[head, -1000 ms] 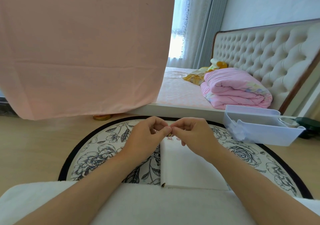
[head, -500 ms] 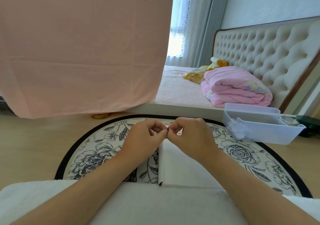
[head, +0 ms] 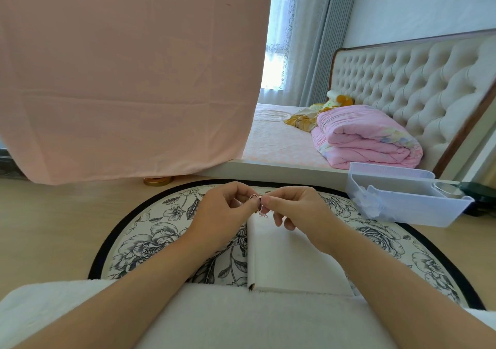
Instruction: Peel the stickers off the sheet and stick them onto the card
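Observation:
A white card (head: 290, 257) lies flat on the round flower-patterned mat (head: 150, 244), reaching from my lap to under my hands. My left hand (head: 228, 212) and my right hand (head: 292, 209) meet above the card's far end. Between their thumbs and forefingers they pinch a small sticker piece (head: 255, 201), pink and white with a dark edge. Its left part curls round my left thumb tip. I cannot tell sticker from backing sheet there. A small pink sticker (head: 264, 215) shows on the card just below my fingers.
A clear plastic bin (head: 402, 201) with white scraps stands at the right on the wooden floor. A bed with a folded pink quilt (head: 367, 139) lies behind. A pink sheet (head: 128, 75) hangs at the left. White cloth (head: 214, 319) covers my lap.
My hands have stayed together over the card's far end. The small piece between my fingertips shows more now and curls over my left thumb. My right fingers have lifted a little.

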Tool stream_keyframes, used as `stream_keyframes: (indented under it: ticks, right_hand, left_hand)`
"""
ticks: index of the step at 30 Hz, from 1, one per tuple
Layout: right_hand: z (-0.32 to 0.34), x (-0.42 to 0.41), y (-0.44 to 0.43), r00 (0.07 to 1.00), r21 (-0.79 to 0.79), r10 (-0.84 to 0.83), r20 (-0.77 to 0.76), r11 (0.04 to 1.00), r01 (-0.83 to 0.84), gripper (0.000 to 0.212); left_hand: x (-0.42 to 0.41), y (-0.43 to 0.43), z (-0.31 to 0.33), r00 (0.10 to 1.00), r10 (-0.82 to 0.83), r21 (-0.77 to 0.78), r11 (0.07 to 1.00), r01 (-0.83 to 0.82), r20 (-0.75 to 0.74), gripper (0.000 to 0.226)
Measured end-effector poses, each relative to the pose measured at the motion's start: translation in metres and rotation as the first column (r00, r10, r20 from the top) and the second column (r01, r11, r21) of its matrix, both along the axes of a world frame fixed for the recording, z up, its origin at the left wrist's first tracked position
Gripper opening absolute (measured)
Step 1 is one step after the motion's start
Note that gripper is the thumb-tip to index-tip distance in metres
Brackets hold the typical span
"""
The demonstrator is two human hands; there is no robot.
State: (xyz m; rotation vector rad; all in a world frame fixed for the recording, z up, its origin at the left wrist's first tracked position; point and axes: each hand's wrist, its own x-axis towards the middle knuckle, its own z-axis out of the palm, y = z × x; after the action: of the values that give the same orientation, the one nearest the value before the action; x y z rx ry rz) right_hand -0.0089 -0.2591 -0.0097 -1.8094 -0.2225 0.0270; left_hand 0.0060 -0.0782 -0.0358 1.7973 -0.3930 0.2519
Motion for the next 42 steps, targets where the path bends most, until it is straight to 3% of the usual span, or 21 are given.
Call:
stream_keyframes:
  ticks: [6,12,19,28,34,38,42]
  right_hand:
    - [-0.005,0.003,0.005,0.983,-0.124,-0.085,0.165,0.987,0.106,0.017]
    - [-0.002,0.002,0.002,0.999,-0.009,0.0,0.045,1.0,0.001,0.016]
    - [-0.003,0.002,0.004,0.995,-0.015,-0.039,0.094,0.999,0.041,0.011]
    - [-0.005,0.001,0.01,0.94,-0.242,-0.107,0.324,0.951,0.192,0.023]
    - [-0.009,0.001,0.013,0.895,-0.346,-0.113,0.432,0.896,0.28,0.014]
    - [-0.007,0.0,0.014,0.905,-0.346,-0.11,0.411,0.899,0.267,0.017]
    - [-0.004,-0.002,0.016,0.945,-0.193,-0.141,0.295,0.96,0.203,0.022]
  left_hand:
    - [-0.001,-0.001,0.0,1.0,-0.015,-0.009,1.0,0.015,-0.012,0.008]
    - [-0.003,0.001,0.004,0.997,-0.015,-0.097,0.995,0.008,-0.071,0.008]
    - [-0.003,0.0,0.005,0.995,-0.025,-0.114,0.993,0.014,-0.096,0.005]
    - [-0.003,-0.001,0.003,0.998,-0.018,-0.077,0.997,0.013,-0.059,0.008]
    - [-0.003,-0.002,0.001,0.999,0.014,-0.04,0.999,-0.015,-0.037,0.011]
    - [-0.003,-0.002,0.001,0.999,0.025,-0.033,0.999,-0.026,-0.027,0.012]
    - [-0.005,-0.003,0.002,0.997,0.067,-0.024,0.997,-0.068,-0.026,0.011]
